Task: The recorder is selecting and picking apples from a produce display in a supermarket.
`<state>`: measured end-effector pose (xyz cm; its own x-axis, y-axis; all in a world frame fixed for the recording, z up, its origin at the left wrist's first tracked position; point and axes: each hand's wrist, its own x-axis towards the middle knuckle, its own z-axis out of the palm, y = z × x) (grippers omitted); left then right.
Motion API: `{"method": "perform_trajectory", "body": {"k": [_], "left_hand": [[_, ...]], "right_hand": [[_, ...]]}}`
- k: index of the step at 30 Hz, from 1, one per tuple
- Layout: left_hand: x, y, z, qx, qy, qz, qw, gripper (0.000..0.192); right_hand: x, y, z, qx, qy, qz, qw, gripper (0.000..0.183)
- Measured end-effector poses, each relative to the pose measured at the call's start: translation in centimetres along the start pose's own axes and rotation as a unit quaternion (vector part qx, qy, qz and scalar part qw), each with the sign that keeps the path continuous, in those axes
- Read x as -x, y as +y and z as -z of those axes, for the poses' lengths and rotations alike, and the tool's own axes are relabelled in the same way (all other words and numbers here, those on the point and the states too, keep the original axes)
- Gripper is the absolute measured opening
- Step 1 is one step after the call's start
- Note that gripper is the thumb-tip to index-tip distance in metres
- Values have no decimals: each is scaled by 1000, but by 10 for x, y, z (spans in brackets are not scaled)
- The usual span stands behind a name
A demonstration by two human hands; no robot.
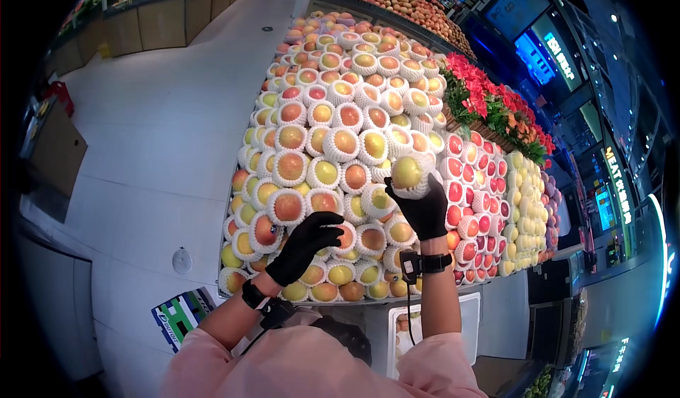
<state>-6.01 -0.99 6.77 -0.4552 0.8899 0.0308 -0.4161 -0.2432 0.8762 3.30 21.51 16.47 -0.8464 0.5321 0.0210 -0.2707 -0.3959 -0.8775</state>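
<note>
My right hand (425, 209), in a black glove, grips a yellow-green apple (408, 173) in a white foam net, raised over the right part of a large fruit display. My left hand (308, 244), also black-gloved, hovers over the front of the display with its fingers bent and apart, holding nothing. Beneath both hands lie rows of apples in white foam nets, among them a red-yellow apple (287, 207) just beyond my left hand. A strapped device with a cable sits on my right wrist.
Red apples (467, 225) and pale yellow fruit (523, 212) fill sections on the right, behind them red artificial-looking flowers (478, 95). A white foam box (470, 318) stands below the front edge at right. A printed carton (180, 315) lies on the floor at left.
</note>
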Motion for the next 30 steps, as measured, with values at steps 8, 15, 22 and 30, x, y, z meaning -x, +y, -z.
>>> {"method": "perform_trajectory", "body": {"k": [8, 15, 22, 30], "left_hand": [[-30, -9, -60, -293, 64, -178, 937, 67], [-23, -35, -50, -307, 97, -151, 935, 68], [-27, -42, -29, -266, 40, -147, 952, 72], [-32, -36, -29, -187, -6, -105, 977, 65]], "right_hand": [[56, 66, 22, -105, 29, -71, 991, 56], [69, 76, -5, 284, 74, 52, 954, 61], [71, 78, -29, 504, 94, 84, 855, 79], [71, 43, -14, 579, -130, 118, 796, 88]]}}
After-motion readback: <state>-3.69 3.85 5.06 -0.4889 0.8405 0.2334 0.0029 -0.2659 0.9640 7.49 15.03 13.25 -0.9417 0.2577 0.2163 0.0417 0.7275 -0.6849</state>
